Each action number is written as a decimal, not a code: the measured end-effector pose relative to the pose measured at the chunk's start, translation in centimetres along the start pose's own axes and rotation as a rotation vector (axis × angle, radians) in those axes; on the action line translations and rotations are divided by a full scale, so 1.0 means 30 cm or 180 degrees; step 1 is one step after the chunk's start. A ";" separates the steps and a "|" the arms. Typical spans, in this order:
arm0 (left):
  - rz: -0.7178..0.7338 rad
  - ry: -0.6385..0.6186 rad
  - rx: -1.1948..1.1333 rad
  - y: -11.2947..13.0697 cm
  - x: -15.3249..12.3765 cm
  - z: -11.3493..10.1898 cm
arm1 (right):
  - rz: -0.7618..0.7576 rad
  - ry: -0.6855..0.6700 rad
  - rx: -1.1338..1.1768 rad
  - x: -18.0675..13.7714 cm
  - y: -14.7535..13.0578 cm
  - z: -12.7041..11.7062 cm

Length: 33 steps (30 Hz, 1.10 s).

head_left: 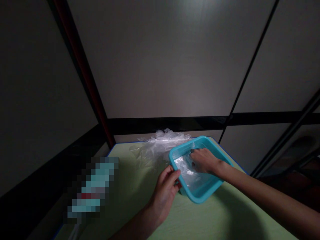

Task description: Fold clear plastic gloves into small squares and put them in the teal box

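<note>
My left hand [167, 188] is closed around the near left rim of a turquoise plastic basin [198, 198], thumb over the edge and fingers beneath. The basin is tilted toward me above the table. Crinkled clear plastic film [186, 171] lies inside it, catching the light. My right hand [203, 160] reaches into the basin from the right, with its fingers curled in against the film. Its fingertips are partly hidden, and the exact grip is hard to see. Behind the basin, on the table, is a loose heap of thin clear plastic [163, 143].
The basin is over a pale green table [140, 196] with a blue edge. A blurred-out turquoise and red item [98, 181] with a white cord [74, 230] lies at the left. Large cabinet panels [165, 66] stand directly behind the table.
</note>
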<state>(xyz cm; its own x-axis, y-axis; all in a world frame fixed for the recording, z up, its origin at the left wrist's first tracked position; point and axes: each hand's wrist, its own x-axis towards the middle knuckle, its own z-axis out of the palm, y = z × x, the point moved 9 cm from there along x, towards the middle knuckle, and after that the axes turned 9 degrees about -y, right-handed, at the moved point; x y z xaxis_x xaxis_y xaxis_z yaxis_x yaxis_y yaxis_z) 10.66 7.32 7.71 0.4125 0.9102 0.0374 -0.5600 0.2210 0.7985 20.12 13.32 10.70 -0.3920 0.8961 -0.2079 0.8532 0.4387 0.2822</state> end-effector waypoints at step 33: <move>0.0004 0.0102 0.0030 0.025 0.012 -0.014 | -0.0175 -0.0199 0.2880 0.017 0.133 0.026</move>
<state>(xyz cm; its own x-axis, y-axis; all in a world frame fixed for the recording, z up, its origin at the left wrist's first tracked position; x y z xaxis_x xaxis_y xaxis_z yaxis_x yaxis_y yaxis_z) 10.10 7.97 8.08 0.3885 0.9213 0.0191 -0.5537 0.2168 0.8040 23.61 15.47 10.98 -0.4432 0.8587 -0.2573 0.7886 0.2370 -0.5674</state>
